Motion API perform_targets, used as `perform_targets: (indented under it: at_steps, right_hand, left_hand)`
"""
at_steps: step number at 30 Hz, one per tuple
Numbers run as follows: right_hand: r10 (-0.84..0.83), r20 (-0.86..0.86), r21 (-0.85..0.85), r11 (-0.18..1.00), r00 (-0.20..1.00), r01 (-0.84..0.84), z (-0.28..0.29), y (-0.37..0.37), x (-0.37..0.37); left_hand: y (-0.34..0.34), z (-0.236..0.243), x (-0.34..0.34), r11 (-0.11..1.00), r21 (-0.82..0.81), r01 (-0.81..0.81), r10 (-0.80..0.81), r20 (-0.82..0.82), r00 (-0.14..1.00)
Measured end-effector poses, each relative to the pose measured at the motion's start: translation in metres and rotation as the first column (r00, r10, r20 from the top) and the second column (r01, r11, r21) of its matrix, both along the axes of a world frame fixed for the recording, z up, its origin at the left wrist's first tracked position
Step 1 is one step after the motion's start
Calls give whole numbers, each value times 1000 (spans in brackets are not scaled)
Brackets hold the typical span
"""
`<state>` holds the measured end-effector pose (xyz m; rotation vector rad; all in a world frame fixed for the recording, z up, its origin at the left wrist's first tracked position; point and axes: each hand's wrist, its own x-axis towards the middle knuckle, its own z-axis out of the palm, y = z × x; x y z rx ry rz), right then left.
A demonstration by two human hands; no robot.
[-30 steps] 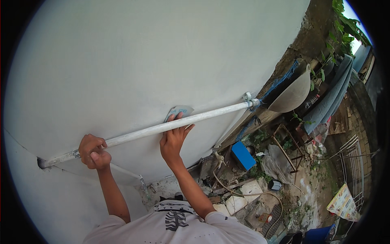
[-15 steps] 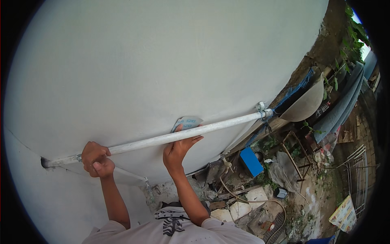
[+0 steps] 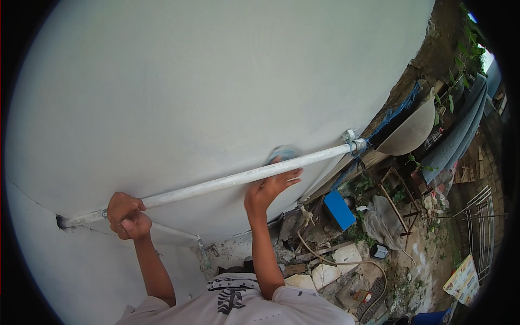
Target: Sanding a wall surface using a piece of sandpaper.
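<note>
A white-painted pipe (image 3: 222, 185) runs slantwise across the pale wall (image 3: 216, 81), rising to the right. My left hand (image 3: 128, 215) is wrapped round its left part. Farther right, my right hand (image 3: 261, 198) reaches up from below the pipe, its fingers passing behind it. With those fingers it holds a grey sheet of sandpaper (image 3: 285, 151) flat against the wall just above the pipe. Motion blurs the sheet, and the pipe hides part of it and of the fingers.
A pipe joint (image 3: 357, 145) and a wall bracket (image 3: 348, 134) are at the pipe's right end. Below stand a blue box (image 3: 339, 210), a tap with a hose (image 3: 306, 216), broken tiles (image 3: 325, 275) and a metal frame (image 3: 398, 203). A pale basin (image 3: 409, 132) leans at the right.
My right hand has slid right along the wall with the sandpaper, toward the pipe's right end. My left hand stays on the pipe in nearly the same place.
</note>
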<state>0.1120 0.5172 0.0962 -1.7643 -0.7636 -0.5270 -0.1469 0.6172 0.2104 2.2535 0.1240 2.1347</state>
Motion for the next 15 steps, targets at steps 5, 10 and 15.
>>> perform_targets:
  at_steps: [5,10,15]
  right_hand:
    - [101,-6,20,995,995,-101,1,-15,1]
    - [-27,26,-39,999,999,28,-6,-26,33]
    - [223,-39,-118,967,974,-226,-32,-51,20]
  left_hand:
    - [9,-13,15,998,-6,59,-59,4,998]
    - [1,-4,5,1000,4,-19,19,47,999]
    - [-1,14,19,988,116,-106,101,50,994]
